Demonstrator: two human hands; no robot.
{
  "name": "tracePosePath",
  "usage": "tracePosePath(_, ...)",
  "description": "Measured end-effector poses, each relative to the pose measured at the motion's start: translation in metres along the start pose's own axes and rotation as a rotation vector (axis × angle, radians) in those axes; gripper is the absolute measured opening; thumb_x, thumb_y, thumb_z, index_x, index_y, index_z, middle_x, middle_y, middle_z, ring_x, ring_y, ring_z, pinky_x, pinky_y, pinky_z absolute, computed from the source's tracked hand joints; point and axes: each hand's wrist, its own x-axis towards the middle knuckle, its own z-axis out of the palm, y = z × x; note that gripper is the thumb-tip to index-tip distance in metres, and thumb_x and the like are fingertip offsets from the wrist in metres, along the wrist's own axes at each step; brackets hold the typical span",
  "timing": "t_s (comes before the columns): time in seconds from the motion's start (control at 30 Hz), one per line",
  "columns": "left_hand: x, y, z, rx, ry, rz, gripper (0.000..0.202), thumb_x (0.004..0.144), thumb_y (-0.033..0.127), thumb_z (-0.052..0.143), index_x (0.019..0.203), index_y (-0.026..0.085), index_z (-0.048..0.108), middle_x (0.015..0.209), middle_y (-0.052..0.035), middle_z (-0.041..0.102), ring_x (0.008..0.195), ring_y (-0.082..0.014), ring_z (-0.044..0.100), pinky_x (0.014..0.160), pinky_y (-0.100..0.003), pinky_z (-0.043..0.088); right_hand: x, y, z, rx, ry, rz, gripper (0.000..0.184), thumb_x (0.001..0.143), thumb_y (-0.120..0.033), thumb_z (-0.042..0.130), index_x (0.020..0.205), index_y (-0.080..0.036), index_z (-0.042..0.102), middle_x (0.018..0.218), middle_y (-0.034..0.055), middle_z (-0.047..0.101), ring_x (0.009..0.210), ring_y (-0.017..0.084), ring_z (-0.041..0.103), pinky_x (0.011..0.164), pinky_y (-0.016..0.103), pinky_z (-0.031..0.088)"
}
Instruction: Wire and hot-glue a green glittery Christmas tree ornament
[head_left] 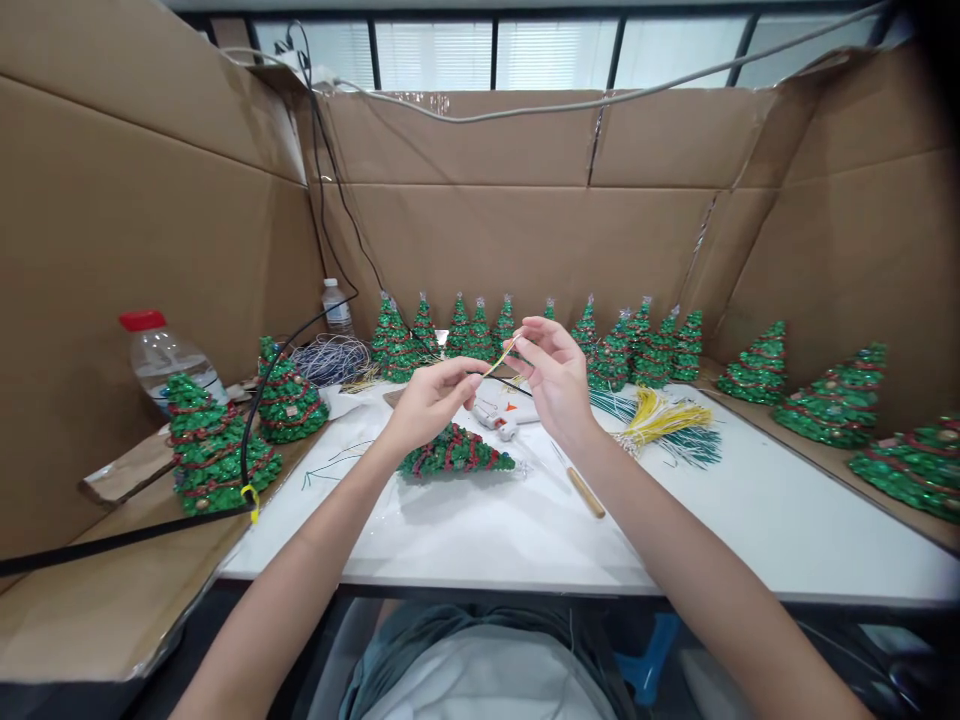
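Observation:
A thin yellow wire [498,362] is stretched between my two hands above the table. My left hand [437,398] pinches its lower end between thumb and fingers. At the upper end, my right hand [553,378] has its fingertips closed on it, the other fingers curled. Under my hands a small green tinsel Christmas tree [461,452] with red garland lies on its side, its tip pointing right. Behind it is a white tool [491,415], partly hidden, perhaps a glue gun. An awl [585,493] with a wooden handle lies below my right wrist.
Bundled yellow wires [664,415] and green wires [694,447] lie right on the white table [720,540]. Several finished trees [480,330] line the back and sides. At left stand a red-capped bottle [169,355] and a black cable [251,430]. Cardboard walls [510,235] enclose the table.

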Motion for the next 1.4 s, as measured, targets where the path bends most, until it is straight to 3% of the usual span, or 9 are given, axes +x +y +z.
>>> tracePosePath(0.13,-0.001,-0.007,-0.004,0.129,0.061,-0.013,0.025,0.087,0.036,0.051,0.088,0.016,0.066,0.064,0.0004,0.06,0.054,-0.0099,0.05,0.05,-0.021,0.04,0.001,0.009,-0.009,-0.07,-0.057,0.021,0.021,0.074,-0.033,0.063,0.093,-0.025,0.061,0.089,0.0016,0.061,0.08,0.016,0.063,0.069,0.033,0.059)
tracePosePath(0.33,0.001,-0.018,-0.021,0.303,0.154,-0.009,0.023,0.086,0.032,0.049,0.082,0.016,0.065,0.067,-0.0005,0.061,0.059,-0.0115,0.05,0.054,-0.023,0.038,0.004,0.021,-0.018,-0.317,-0.136,-0.084,0.022,0.073,-0.04,0.064,0.086,-0.022,0.068,0.09,0.0045,0.067,0.072,0.016,0.063,0.059,0.032,0.056)
tracePosePath(0.43,0.001,-0.021,-0.024,0.32,0.163,0.016,0.023,0.087,0.032,0.048,0.082,0.016,0.064,0.07,-0.0007,0.063,0.062,-0.0117,0.051,0.057,-0.023,0.039,0.004,0.025,-0.019,-0.38,-0.159,-0.093,0.022,0.074,-0.041,0.064,0.086,-0.023,0.069,0.089,0.005,0.068,0.073,0.017,0.063,0.057,0.032,0.054)
tracePosePath(0.6,0.0,-0.023,-0.028,0.294,0.18,0.001,0.024,0.087,0.033,0.048,0.081,0.016,0.063,0.068,-0.0001,0.06,0.059,-0.0109,0.049,0.055,-0.022,0.037,0.005,0.031,-0.021,-0.43,-0.179,-0.095,0.02,0.075,-0.039,0.063,0.084,-0.022,0.071,0.086,0.0056,0.069,0.076,0.018,0.064,0.065,0.034,0.055)
tracePosePath(0.77,0.001,-0.021,-0.029,0.279,0.17,-0.014,0.021,0.086,0.031,0.048,0.08,0.016,0.062,0.068,-0.0001,0.059,0.059,-0.0107,0.048,0.055,-0.022,0.036,0.004,0.032,-0.021,-0.41,-0.193,-0.055,0.023,0.075,-0.042,0.064,0.083,-0.022,0.07,0.081,0.0045,0.069,0.063,0.015,0.06,0.058,0.032,0.052)
tracePosePath(1.03,-0.002,-0.023,-0.025,0.351,0.107,0.03,0.024,0.088,0.035,0.048,0.101,0.018,0.059,0.053,0.0071,0.039,0.048,-0.0087,0.037,0.05,-0.021,0.031,0.0,0.029,-0.015,-0.461,-0.225,-0.101,0.02,0.077,-0.039,0.062,0.079,-0.02,0.069,0.08,0.0056,0.068,0.066,0.016,0.06,0.056,0.03,0.048)
tracePosePath(1.2,-0.004,-0.023,-0.018,0.439,0.031,0.106,0.022,0.085,0.037,0.056,0.095,0.018,0.062,0.054,0.0064,0.046,0.049,-0.0079,0.04,0.05,-0.02,0.032,-0.008,0.029,-0.008,-0.502,-0.277,-0.207,0.015,0.079,-0.029,0.06,0.078,-0.018,0.07,0.077,0.0053,0.067,0.067,0.014,0.059,0.049,0.024,0.044)
tracePosePath(1.4,-0.004,-0.023,-0.014,0.484,0.041,0.246,0.019,0.086,0.031,0.055,0.083,0.017,0.067,0.065,0.0007,0.061,0.055,-0.0086,0.049,0.055,-0.02,0.037,-0.013,0.033,-0.002,-0.523,-0.315,-0.243,0.013,0.079,-0.025,0.06,0.081,-0.019,0.072,0.077,0.0041,0.068,0.06,0.012,0.058,0.044,0.022,0.042)
